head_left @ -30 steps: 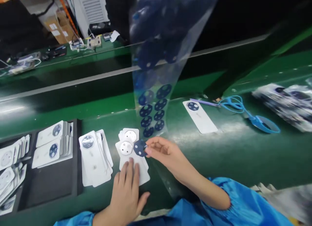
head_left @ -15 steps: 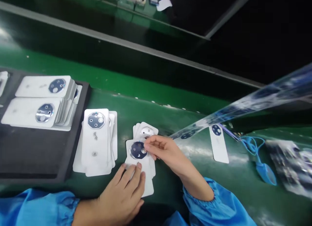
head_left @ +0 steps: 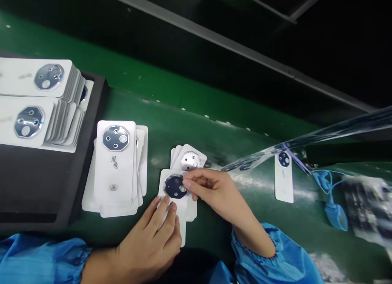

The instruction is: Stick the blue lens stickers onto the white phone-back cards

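A white phone back cover (head_left: 180, 218) with a dark octagonal camera plate (head_left: 175, 186) lies on a small fanned stack near the table's front edge. Flat on its lower part rest the spread fingers of my left hand (head_left: 153, 237). My right hand (head_left: 214, 190) is closed in a pinch at the right edge of the camera plate; whatever is between the fingertips is too small to make out. Behind it, another cover (head_left: 190, 158) with a silvery plate shows partly. To the left stands a taller stack of covers (head_left: 114, 169), the top one bearing dark printed characters.
A black tray (head_left: 27, 186) at the left holds piles of similar covers (head_left: 18, 120). A shiny transparent strip (head_left: 294, 143) slants down from the right to the table. Beyond it lie a single cover (head_left: 283, 177), a blue corded object (head_left: 335, 214) and a blurred plastic-wrapped pile (head_left: 370, 206).
The view has shifted and turned slightly. My right hand stays pinched at the camera plate's edge and my left hand stays on the cover.
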`<state>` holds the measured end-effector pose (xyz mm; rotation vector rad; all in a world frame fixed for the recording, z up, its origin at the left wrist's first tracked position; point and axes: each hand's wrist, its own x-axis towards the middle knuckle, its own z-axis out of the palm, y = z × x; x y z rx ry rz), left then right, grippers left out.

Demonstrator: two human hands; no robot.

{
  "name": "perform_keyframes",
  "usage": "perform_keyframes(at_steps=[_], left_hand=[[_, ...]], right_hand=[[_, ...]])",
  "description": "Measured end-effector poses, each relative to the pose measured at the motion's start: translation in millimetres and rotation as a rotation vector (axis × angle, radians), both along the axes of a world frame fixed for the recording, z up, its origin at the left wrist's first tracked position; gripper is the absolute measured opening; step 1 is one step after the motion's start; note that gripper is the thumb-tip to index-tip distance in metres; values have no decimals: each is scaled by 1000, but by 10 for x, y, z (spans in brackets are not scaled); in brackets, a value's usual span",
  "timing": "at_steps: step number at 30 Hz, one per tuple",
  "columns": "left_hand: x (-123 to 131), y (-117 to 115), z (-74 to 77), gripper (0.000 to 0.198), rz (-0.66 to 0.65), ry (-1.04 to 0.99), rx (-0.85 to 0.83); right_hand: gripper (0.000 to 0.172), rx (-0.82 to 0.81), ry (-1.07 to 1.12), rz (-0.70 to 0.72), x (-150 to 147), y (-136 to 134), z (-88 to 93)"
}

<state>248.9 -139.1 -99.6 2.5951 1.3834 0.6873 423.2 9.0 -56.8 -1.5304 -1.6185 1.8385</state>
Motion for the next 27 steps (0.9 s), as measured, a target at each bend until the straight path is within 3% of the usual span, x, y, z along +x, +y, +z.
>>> perform_keyframes(at_steps=[27], left_hand=[[7, 53, 5, 33, -16, 32, 13]], right_hand=[[15, 14, -26, -30, -39, 17, 44]])
